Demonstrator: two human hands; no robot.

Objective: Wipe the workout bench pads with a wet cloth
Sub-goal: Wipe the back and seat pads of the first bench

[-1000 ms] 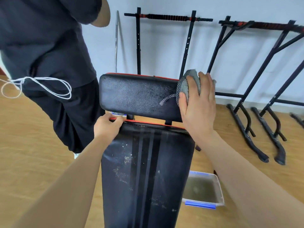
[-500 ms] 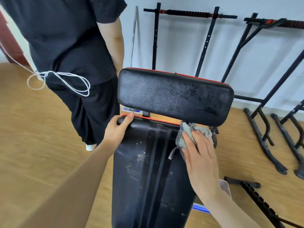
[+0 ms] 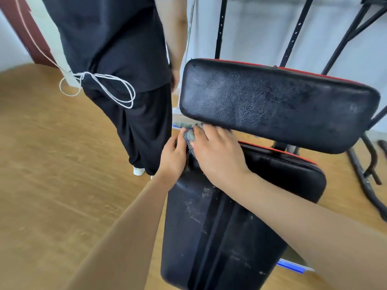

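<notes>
The wooden floor (image 3: 62,185) carries the black workout bench (image 3: 219,237); a grey cloth (image 3: 189,137) lies on its dusty long pad's upper corner.

Grey mesh-edged cloth (image 3: 189,139) at top left corner of dusty black lower pad (image 3: 219,237), below black upper pad (image 3: 272,105)
</notes>
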